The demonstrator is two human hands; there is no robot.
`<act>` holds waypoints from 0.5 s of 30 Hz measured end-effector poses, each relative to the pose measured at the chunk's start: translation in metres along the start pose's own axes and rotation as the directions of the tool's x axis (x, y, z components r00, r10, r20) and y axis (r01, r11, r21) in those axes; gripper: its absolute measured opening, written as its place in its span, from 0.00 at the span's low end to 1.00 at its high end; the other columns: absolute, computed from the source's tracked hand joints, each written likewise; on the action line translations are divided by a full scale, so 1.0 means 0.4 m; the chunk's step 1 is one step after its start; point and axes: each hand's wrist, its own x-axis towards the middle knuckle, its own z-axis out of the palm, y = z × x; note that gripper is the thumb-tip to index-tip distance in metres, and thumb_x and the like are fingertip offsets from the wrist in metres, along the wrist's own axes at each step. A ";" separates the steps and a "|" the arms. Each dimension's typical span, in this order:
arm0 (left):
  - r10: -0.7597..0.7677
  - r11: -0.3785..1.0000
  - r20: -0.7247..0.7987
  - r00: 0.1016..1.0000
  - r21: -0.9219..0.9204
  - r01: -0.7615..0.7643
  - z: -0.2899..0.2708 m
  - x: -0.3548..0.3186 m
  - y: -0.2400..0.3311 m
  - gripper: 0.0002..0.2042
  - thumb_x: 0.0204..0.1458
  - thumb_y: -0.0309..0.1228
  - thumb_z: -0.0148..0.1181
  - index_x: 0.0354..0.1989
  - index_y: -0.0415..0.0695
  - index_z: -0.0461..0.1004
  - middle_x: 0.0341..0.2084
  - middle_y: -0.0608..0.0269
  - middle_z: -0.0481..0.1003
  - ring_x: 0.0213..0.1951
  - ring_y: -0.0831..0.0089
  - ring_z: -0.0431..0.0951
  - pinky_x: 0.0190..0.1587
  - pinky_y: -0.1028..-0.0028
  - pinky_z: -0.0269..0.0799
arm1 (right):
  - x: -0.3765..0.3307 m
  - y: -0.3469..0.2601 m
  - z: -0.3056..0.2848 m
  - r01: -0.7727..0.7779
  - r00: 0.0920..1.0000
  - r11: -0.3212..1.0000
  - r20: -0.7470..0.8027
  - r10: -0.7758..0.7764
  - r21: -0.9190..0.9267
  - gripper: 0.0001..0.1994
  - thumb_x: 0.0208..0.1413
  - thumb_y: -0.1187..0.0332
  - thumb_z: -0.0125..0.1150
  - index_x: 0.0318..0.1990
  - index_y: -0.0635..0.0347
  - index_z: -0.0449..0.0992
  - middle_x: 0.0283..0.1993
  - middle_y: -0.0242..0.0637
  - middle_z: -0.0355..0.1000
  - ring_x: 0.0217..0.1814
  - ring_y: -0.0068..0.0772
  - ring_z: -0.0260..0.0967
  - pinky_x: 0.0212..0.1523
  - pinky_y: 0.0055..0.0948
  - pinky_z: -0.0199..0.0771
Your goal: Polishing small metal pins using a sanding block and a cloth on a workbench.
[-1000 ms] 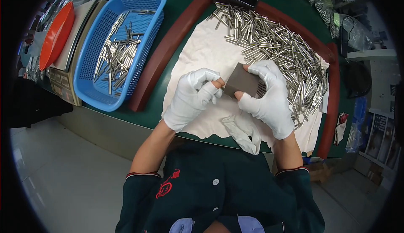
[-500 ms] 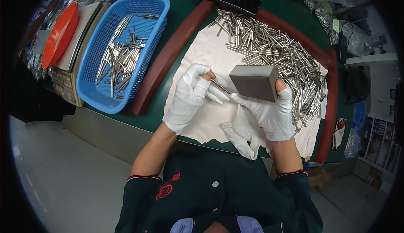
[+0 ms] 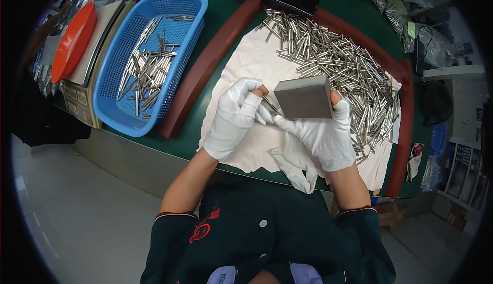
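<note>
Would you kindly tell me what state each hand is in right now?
Left hand: closed, pinching a thin metal rod.
Right hand: closed on a gray block.

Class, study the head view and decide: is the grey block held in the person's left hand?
No, the right hand holds the grey block, while the left hand pinches a slim metal rod.

glossy pale tiled floor lower left; green-topped table
</note>
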 end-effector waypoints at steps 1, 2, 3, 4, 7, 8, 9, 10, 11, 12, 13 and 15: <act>-0.026 0.999 0.023 0.999 0.019 0.025 0.001 0.000 0.002 0.07 0.62 0.26 0.48 0.43 0.36 0.69 0.29 0.61 0.74 0.25 0.78 0.76 0.28 0.80 0.71 | 0.000 0.003 0.000 0.008 1.000 0.999 0.001 -0.008 -0.035 0.30 0.55 0.50 0.62 0.55 0.67 0.65 0.56 0.49 0.66 0.59 0.47 0.67 0.54 0.47 0.78; -0.025 1.000 0.023 0.999 0.020 0.025 0.003 0.000 0.002 0.07 0.62 0.26 0.48 0.43 0.36 0.69 0.29 0.61 0.74 0.25 0.78 0.76 0.28 0.80 0.71 | 0.000 0.003 -0.002 0.008 1.000 0.999 0.002 -0.008 -0.035 0.30 0.55 0.50 0.62 0.55 0.67 0.65 0.56 0.49 0.66 0.59 0.47 0.67 0.54 0.47 0.78; 0.019 1.000 -0.034 0.999 0.002 -0.019 0.007 -0.001 0.002 0.07 0.62 0.26 0.48 0.43 0.36 0.69 0.29 0.61 0.73 0.25 0.78 0.77 0.28 0.80 0.71 | 0.000 0.003 -0.005 0.009 1.000 1.000 0.020 -0.009 -0.024 0.30 0.55 0.51 0.61 0.56 0.66 0.64 0.57 0.50 0.66 0.60 0.47 0.66 0.54 0.48 0.77; 0.063 0.998 -0.092 0.994 -0.012 -0.064 0.008 -0.001 0.002 0.07 0.63 0.26 0.48 0.43 0.36 0.69 0.29 0.62 0.73 0.25 0.78 0.77 0.28 0.80 0.71 | 0.001 0.003 -0.006 0.010 0.999 1.000 0.038 -0.010 -0.012 0.30 0.55 0.51 0.61 0.56 0.66 0.64 0.57 0.50 0.65 0.60 0.48 0.66 0.54 0.48 0.77; 0.032 0.999 -0.017 0.999 -0.024 -0.032 -0.008 0.001 -0.008 0.06 0.62 0.27 0.50 0.40 0.37 0.72 0.34 0.65 0.73 0.30 0.81 0.74 0.33 0.82 0.68 | 0.001 0.001 0.008 0.014 1.000 0.999 0.005 -0.014 0.047 0.30 0.56 0.51 0.61 0.56 0.66 0.63 0.58 0.50 0.65 0.61 0.47 0.65 0.55 0.48 0.76; 0.032 0.999 -0.016 0.999 -0.023 -0.032 -0.008 0.002 -0.006 0.06 0.62 0.27 0.50 0.40 0.37 0.72 0.34 0.65 0.73 0.30 0.81 0.74 0.33 0.82 0.68 | 0.001 0.002 0.007 0.014 1.000 0.999 0.005 -0.015 0.048 0.30 0.56 0.51 0.61 0.56 0.66 0.63 0.58 0.50 0.65 0.61 0.47 0.65 0.55 0.48 0.76; 0.031 0.999 0.009 0.999 0.032 -0.031 -0.008 0.004 -0.003 0.07 0.62 0.26 0.49 0.42 0.36 0.70 0.32 0.63 0.73 0.28 0.79 0.75 0.31 0.81 0.70 | 0.002 0.003 0.004 0.006 1.000 0.998 0.019 -0.007 0.062 0.30 0.56 0.51 0.61 0.56 0.66 0.63 0.57 0.50 0.65 0.60 0.47 0.65 0.56 0.48 0.76; 0.029 0.996 0.034 0.999 0.088 -0.031 -0.008 0.005 -0.002 0.07 0.62 0.25 0.47 0.43 0.35 0.69 0.30 0.61 0.74 0.26 0.77 0.77 0.29 0.80 0.72 | 0.002 0.005 0.002 -0.003 0.999 0.997 0.033 0.001 0.077 0.30 0.56 0.50 0.61 0.56 0.66 0.63 0.57 0.49 0.65 0.60 0.47 0.66 0.56 0.49 0.75; 0.029 0.996 0.034 0.999 0.089 -0.031 -0.005 0.004 -0.003 0.07 0.62 0.25 0.47 0.43 0.35 0.69 0.30 0.61 0.74 0.26 0.77 0.77 0.29 0.80 0.72 | 0.002 0.006 0.001 -0.004 0.999 0.997 0.034 0.001 0.077 0.30 0.56 0.50 0.61 0.56 0.66 0.63 0.57 0.49 0.65 0.60 0.47 0.66 0.56 0.49 0.75; 0.049 0.997 -0.008 0.999 0.056 -0.048 0.002 0.002 -0.007 0.07 0.62 0.25 0.47 0.42 0.35 0.68 0.30 0.61 0.74 0.26 0.76 0.77 0.28 0.80 0.72 | 0.002 0.006 0.000 0.004 1.000 0.998 0.020 -0.006 0.056 0.30 0.56 0.50 0.61 0.56 0.66 0.63 0.57 0.49 0.65 0.60 0.46 0.66 0.56 0.49 0.75; 0.068 0.997 -0.050 0.996 0.024 -0.067 0.005 0.001 -0.010 0.07 0.62 0.25 0.47 0.42 0.35 0.68 0.30 0.60 0.74 0.26 0.76 0.77 0.28 0.79 0.73 | 0.001 0.007 -0.002 0.012 1.000 0.999 0.006 -0.013 0.036 0.30 0.56 0.50 0.61 0.56 0.65 0.63 0.56 0.48 0.66 0.59 0.46 0.66 0.56 0.49 0.75; 0.026 0.997 -0.058 0.998 -0.074 -0.031 -0.010 0.012 -0.019 0.06 0.63 0.26 0.46 0.41 0.36 0.67 0.30 0.59 0.74 0.26 0.75 0.77 0.28 0.79 0.73 | 0.003 0.005 -0.018 0.017 1.000 0.997 0.011 -0.018 0.071 0.29 0.56 0.50 0.60 0.56 0.64 0.64 0.56 0.47 0.66 0.58 0.46 0.67 0.55 0.49 0.75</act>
